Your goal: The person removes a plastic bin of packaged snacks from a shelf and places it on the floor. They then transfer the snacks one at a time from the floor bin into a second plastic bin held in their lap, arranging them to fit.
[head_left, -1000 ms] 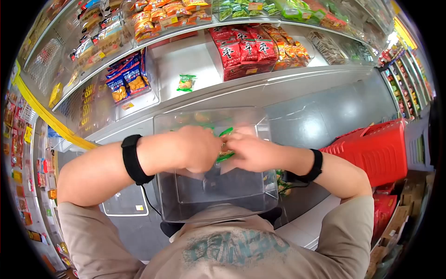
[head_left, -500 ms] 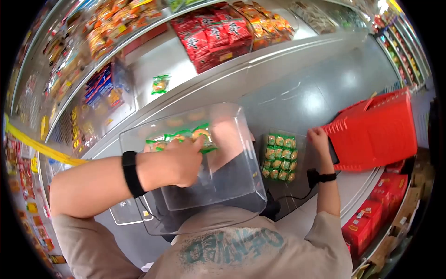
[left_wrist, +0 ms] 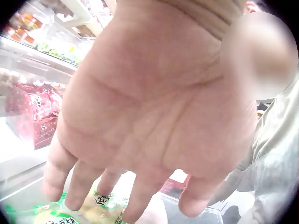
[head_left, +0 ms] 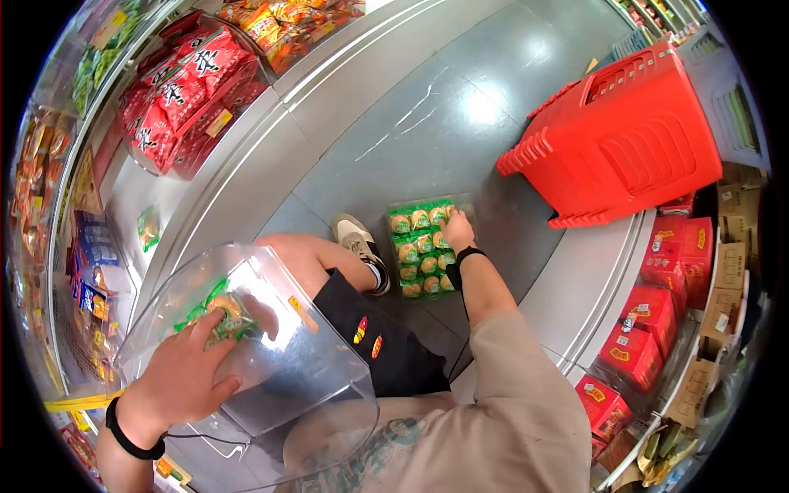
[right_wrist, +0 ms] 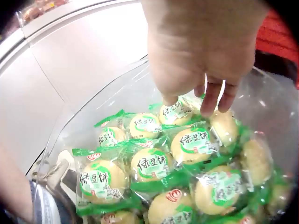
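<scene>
My left hand [head_left: 185, 378] lies over a clear plastic bin [head_left: 325, 374] on my lap, fingers extended onto green-edged packets of round cakes [head_left: 234, 316]. In the left wrist view, the palm faces the camera and the fingertips are right at those packets. My right hand [head_left: 460, 234] reaches down into a second clear bin [right_wrist: 96, 105] on the floor, filled with rows of the same wrapped cakes [right_wrist: 152, 163]. Its thumb and fingers point down, spread apart, with the fingertips at a packet [right_wrist: 176, 112] in the far row.
A red shopping basket [head_left: 616, 140] stands on the floor to the right. Red gift boxes [head_left: 641, 304] line the right-hand shelf. At left, the shelf holds red bags [head_left: 181, 90] and one single green packet [head_left: 148, 228]. My shoe [head_left: 357, 238] is beside the floor bin.
My right hand has left the lap bin and moved down to the cakes in the floor bin. The left hand stays at the lap bin's packets, its fingers now straighter. The head view has turned right.
</scene>
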Available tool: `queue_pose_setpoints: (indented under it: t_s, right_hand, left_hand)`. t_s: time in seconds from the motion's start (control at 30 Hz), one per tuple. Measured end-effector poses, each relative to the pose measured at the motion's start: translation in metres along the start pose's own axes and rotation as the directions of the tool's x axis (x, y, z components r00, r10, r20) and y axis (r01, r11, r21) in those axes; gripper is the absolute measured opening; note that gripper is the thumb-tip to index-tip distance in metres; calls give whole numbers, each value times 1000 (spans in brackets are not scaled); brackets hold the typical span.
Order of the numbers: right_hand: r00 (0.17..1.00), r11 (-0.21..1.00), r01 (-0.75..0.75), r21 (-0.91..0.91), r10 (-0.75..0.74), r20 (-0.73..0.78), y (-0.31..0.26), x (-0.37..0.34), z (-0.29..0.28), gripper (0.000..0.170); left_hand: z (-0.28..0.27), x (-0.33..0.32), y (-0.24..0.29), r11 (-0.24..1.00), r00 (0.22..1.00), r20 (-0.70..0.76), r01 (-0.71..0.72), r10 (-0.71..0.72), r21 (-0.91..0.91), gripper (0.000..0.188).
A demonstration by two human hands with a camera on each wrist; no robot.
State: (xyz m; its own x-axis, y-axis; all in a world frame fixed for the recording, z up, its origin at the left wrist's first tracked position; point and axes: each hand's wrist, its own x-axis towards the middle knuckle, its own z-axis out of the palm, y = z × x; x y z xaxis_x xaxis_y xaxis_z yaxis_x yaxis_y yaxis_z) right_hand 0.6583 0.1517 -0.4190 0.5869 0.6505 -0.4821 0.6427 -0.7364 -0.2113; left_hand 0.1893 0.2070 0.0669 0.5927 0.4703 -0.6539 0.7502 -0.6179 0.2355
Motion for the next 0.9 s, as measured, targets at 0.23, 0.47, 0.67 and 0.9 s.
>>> queue_pose_setpoints:
  t_s: [0.23, 0.47, 0.67, 0.9]
  right_hand:
    - [988, 993, -116, -30, 112, -104, -27, 10, 11, 41]
    - [939, 989, 60, 135, -10, -344, -26, -20, -5, 38]
    - [823, 540, 547, 640, -205, -530, -62, -107, -109, 44]
    - [543, -48, 699, 713, -613, -573, -177, -300, -271, 52]
  left_hand:
    - [-5, 10, 1, 994, 998, 0, 58, -58, -93, 56]
    - [4, 0, -3, 1000, 996, -84, -24, 23, -10, 63]
    - [38, -12, -4, 971, 987, -161, 18, 22, 239, 56]
    - [40, -35, 9, 963, 957, -285, 21, 59, 270, 48]
